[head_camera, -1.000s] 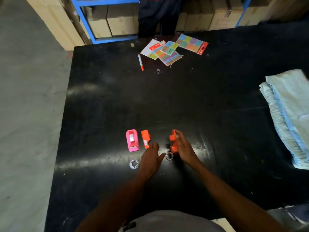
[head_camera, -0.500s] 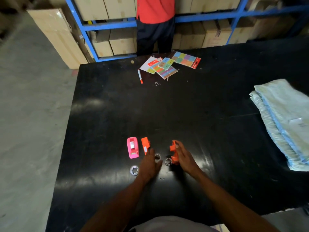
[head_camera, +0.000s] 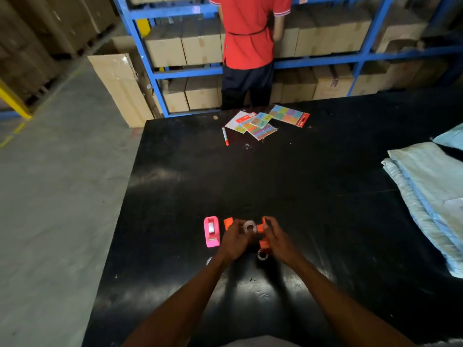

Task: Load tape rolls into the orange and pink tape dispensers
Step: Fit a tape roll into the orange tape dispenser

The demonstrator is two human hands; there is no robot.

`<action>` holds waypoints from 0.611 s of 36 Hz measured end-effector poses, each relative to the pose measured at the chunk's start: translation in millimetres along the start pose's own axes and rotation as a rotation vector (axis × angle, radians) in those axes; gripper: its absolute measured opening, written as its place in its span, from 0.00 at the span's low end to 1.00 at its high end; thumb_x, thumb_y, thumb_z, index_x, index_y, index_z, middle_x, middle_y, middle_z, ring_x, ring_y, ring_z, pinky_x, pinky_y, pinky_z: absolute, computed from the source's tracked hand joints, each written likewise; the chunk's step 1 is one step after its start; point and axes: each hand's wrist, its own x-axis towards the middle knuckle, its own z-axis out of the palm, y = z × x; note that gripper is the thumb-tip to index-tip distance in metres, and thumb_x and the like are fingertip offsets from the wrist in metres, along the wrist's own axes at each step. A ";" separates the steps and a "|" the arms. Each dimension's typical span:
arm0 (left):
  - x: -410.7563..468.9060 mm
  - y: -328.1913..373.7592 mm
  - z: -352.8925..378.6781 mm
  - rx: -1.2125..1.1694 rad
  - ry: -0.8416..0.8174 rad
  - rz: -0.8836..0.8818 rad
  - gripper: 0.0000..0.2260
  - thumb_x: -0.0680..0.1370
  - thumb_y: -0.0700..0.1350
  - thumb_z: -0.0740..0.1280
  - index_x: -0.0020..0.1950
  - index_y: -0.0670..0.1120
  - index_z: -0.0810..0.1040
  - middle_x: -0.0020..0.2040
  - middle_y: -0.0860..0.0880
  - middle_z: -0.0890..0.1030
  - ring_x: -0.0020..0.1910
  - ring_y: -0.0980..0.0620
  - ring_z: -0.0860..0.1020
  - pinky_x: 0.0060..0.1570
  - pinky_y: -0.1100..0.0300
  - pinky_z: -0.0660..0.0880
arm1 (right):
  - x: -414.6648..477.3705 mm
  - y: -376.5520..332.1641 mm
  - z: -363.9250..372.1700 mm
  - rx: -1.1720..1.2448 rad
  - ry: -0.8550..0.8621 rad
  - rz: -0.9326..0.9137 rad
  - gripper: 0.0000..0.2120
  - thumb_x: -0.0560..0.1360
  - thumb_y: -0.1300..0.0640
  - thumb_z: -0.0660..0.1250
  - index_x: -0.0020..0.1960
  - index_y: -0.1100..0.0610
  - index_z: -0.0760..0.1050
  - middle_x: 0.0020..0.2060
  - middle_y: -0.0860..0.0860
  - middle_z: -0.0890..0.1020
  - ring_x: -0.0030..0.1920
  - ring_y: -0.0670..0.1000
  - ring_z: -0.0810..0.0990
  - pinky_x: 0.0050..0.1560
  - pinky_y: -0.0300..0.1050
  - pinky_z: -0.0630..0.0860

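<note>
Black and glossy, the surface (head_camera: 300, 186) is carrying my work: I am pinching a tape roll (head_camera: 250, 227) in my left hand (head_camera: 235, 242) fingers, bringing it beside the orange dispenser (head_camera: 263, 236) that my right hand (head_camera: 278, 240) is clamping steady; the pink dispenser (head_camera: 211, 231) is waiting just left.

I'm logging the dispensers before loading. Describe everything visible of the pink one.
The pink tape dispenser lies flat on the black table, long axis pointing away from the person. It looks like glossy plastic, with a whitish patch in its upper opening and a pale strip near its near end. Nothing touches it; the left hand works just to its right.
</note>
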 end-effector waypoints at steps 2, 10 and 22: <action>-2.3 -1.6 0.9 -0.097 -0.013 -0.022 0.12 0.77 0.53 0.68 0.54 0.46 0.76 0.54 0.43 0.82 0.56 0.42 0.82 0.59 0.40 0.78 | 0.3 -1.6 0.1 -0.004 0.018 -0.009 0.13 0.85 0.49 0.54 0.69 0.46 0.67 0.53 0.49 0.82 0.47 0.40 0.81 0.44 0.33 0.73; -21.1 8.7 0.6 -0.207 -0.029 -0.006 0.15 0.81 0.50 0.63 0.53 0.36 0.74 0.52 0.41 0.80 0.54 0.45 0.79 0.62 0.39 0.75 | -3.6 -9.5 0.9 0.000 0.050 -0.026 0.13 0.85 0.52 0.55 0.69 0.51 0.67 0.53 0.49 0.80 0.45 0.34 0.77 0.37 0.23 0.71; -21.0 29.1 -2.7 -0.280 -0.031 0.076 0.11 0.79 0.39 0.68 0.60 0.40 0.74 0.55 0.44 0.83 0.52 0.56 0.83 0.51 0.63 0.79 | -2.4 -21.7 3.0 0.052 0.068 -0.077 0.09 0.85 0.49 0.54 0.62 0.46 0.70 0.52 0.46 0.81 0.49 0.41 0.80 0.48 0.35 0.73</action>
